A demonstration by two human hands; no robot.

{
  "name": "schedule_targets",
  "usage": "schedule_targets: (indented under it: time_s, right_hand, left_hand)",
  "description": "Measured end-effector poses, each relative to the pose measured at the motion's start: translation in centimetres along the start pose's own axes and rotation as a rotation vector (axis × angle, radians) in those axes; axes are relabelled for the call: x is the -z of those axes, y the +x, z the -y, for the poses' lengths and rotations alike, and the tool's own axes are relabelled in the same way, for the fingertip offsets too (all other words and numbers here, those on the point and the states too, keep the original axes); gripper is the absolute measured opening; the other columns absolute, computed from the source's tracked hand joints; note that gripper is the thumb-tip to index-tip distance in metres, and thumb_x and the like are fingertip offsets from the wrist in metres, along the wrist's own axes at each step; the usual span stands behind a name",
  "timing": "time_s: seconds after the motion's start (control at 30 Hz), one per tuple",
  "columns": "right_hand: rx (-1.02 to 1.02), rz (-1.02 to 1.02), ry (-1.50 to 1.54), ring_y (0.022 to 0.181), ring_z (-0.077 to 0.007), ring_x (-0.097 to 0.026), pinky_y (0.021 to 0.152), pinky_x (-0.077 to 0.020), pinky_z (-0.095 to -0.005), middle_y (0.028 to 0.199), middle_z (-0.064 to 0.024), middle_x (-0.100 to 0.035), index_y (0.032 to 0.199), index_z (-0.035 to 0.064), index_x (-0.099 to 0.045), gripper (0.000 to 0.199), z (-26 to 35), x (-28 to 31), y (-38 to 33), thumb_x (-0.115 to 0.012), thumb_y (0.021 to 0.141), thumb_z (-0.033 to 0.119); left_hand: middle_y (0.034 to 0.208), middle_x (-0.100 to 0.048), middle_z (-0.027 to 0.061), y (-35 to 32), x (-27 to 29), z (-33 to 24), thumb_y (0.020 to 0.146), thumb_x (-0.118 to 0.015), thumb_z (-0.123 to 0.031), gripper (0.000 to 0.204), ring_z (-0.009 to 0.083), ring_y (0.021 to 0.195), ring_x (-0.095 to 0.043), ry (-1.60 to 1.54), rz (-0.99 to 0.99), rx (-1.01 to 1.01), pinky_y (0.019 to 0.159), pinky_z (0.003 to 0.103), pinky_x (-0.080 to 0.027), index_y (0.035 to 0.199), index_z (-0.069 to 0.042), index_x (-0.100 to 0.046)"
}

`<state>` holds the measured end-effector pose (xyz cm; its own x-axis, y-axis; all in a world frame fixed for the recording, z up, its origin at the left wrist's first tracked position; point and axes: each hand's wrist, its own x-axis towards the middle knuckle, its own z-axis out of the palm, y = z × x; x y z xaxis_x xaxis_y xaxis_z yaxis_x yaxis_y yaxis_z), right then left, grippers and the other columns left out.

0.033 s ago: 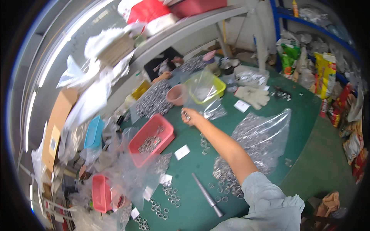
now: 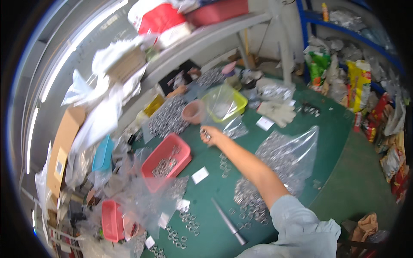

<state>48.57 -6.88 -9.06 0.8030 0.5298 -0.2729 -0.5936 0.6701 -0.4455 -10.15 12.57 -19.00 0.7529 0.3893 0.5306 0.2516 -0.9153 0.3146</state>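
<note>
My right hand (image 2: pixel 208 135) reaches out over the green table (image 2: pixel 205 202), its fingers curled round a few small silver metal rings. It is close to the pink cup (image 2: pixel 193 112) and to the right of the pink basin (image 2: pixel 186 157), which has rings lying in it. Below the hand runs a short row of rings (image 2: pixel 223 165). A large heap of rings (image 2: pixel 251 198) lies partly under my forearm and spills from a clear plastic bag (image 2: pixel 297 155). Nearer to me rests a tapered metal ring mandrel (image 2: pixel 228 221). My left hand is out of the picture.
More ring groups (image 2: pixel 189 221) lie beside white paper slips (image 2: pixel 200 175). Behind the pink cup are a grey heap of small pieces (image 2: pixel 169 116), a yellow-green basket (image 2: pixel 241 102) and a white glove (image 2: pixel 277 112). Another person's hand (image 2: pixel 177 91) shows at the far side. Shelves (image 2: pixel 340 26) stand right.
The whole view has shifted slightly, with the table's things a little lower and further left. My right hand stays closed on the rings near the pink cup.
</note>
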Motion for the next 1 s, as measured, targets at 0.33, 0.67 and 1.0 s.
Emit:
schedule_targets:
  time_s: [0.33, 0.67, 1.0]
  right_hand:
    - [-0.064, 0.127, 0.139, 0.052, -0.0101, -0.052, 0.040, -0.0406, -0.0194, 0.070, -0.0034, -0.056, 0.091, 0.0049, -0.055, 0.027, 9.8, -3.6, -32.5, -0.058, 0.086, 0.031]
    - [0.511, -0.489, 0.484, 0.047, -0.0076, -0.031, 0.039, -0.0258, -0.0212, 0.063, -0.0001, -0.040, 0.094, 0.0012, -0.049, 0.027, 1.1, 11.9, -72.2, -0.047, 0.092, 0.028]
    - [1.133, -0.776, 0.238, 0.043, -0.0098, -0.036, 0.036, -0.0265, -0.0230, 0.060, -0.0025, -0.043, 0.103, -0.0002, -0.050, 0.031, 6.3, 12.0, -89.9, -0.042, 0.095, 0.029]
  left_hand:
    - [0.108, -0.051, 0.0162, 3.5, 1.6, -8.7, 0.077, -0.057, -0.007, 0.044, 0.0273, 0.098, -0.050, -0.135, 0.054, -0.141, 0.085, 0.037, -0.040, 0.118, 0.001, -0.045]
    - [0.116, -0.048, 0.0144, 13.0, 5.5, -34.6, 0.084, -0.044, 0.001, 0.038, 0.0248, 0.108, -0.046, -0.814, -0.100, 0.259, 0.089, 0.034, -0.035, 0.122, 0.003, -0.040]
    - [0.116, -0.049, 0.0111, 10.8, 13.3, -63.5, 0.087, -0.047, -0.006, 0.041, 0.0196, 0.102, -0.047, -1.373, 0.302, -0.028, 0.089, 0.032, -0.034, 0.126, 0.000, -0.040]
